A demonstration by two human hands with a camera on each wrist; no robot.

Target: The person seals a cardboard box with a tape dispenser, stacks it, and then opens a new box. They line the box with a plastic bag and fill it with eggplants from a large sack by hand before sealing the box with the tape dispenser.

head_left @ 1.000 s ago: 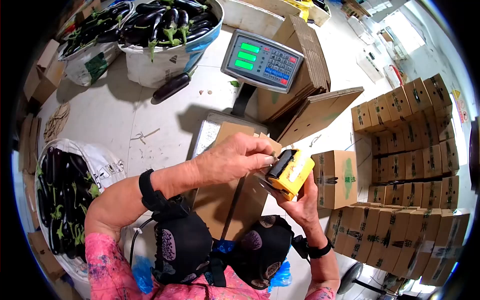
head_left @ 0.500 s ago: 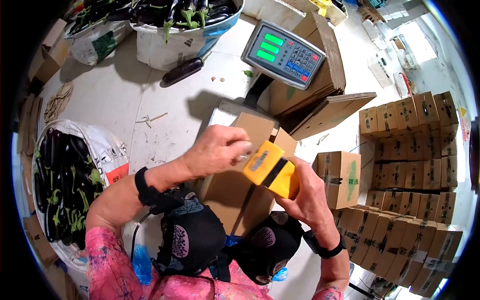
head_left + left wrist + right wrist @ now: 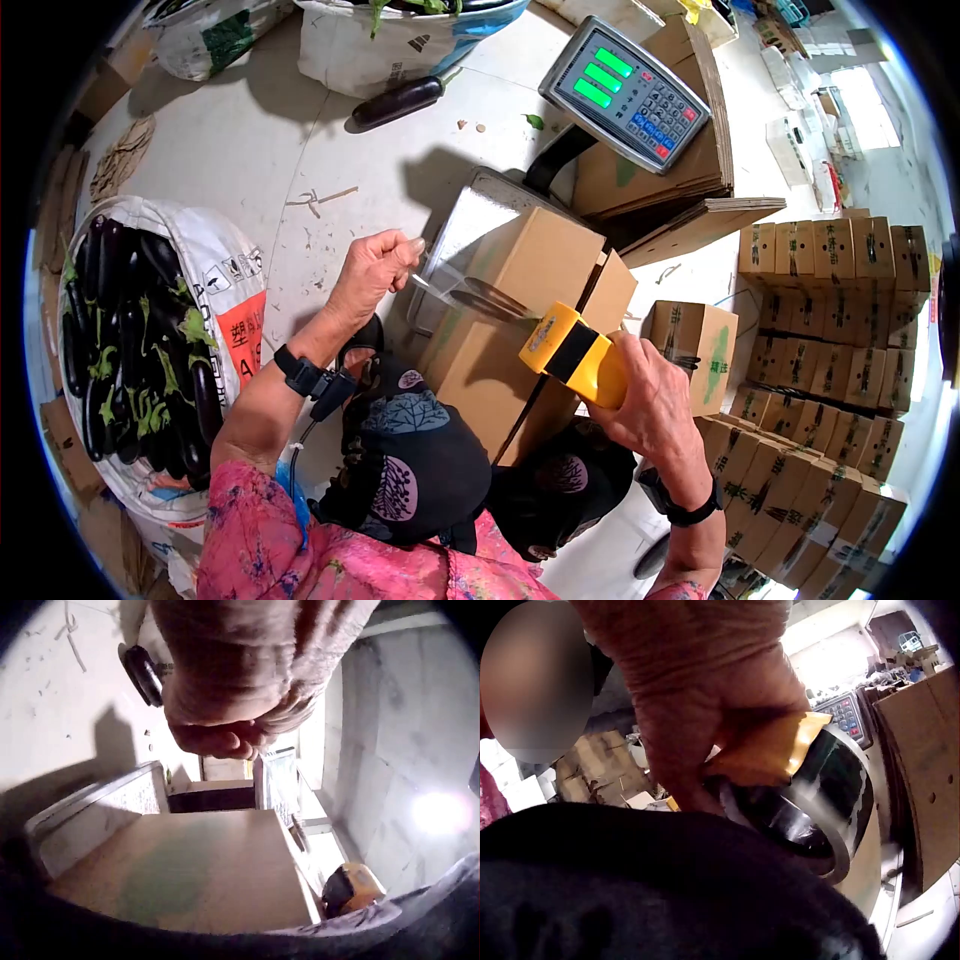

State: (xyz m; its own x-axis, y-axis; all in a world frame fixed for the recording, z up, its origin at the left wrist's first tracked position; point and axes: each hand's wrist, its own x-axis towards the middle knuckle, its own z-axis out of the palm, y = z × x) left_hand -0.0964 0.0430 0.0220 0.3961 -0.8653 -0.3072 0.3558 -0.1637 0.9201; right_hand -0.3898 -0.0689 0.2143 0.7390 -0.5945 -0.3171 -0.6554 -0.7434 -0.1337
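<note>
My right hand point(image 3: 655, 405) grips a yellow tape dispenser point(image 3: 592, 368) above a brown carton point(image 3: 545, 250). In the right wrist view its fingers wrap the yellow part, beside a large dark tape roll point(image 3: 847, 784). My left hand point(image 3: 375, 275) has its fingers curled and pinches the end of a clear tape strip point(image 3: 490, 300). That strip stretches from the dispenser's mouth across the carton. The carton sits on the metal scale platform point(image 3: 470, 225), a dark seam running along it. In the left wrist view, the left hand point(image 3: 232, 675) is above the carton's green-marked side point(image 3: 172, 874).
A scale display point(image 3: 630, 95) with green lit screens stands behind the carton. Flattened cardboard point(image 3: 690, 225) leans beside it. A sack of eggplants point(image 3: 140, 350) is at the left, a loose eggplant point(image 3: 400, 103) on the floor. Stacked cartons point(image 3: 820, 330) line the right.
My left hand has moved left, away from the dispenser, drawing out a length of tape. The dispenser has turned and now lies lower over the carton. The head view has shifted.
</note>
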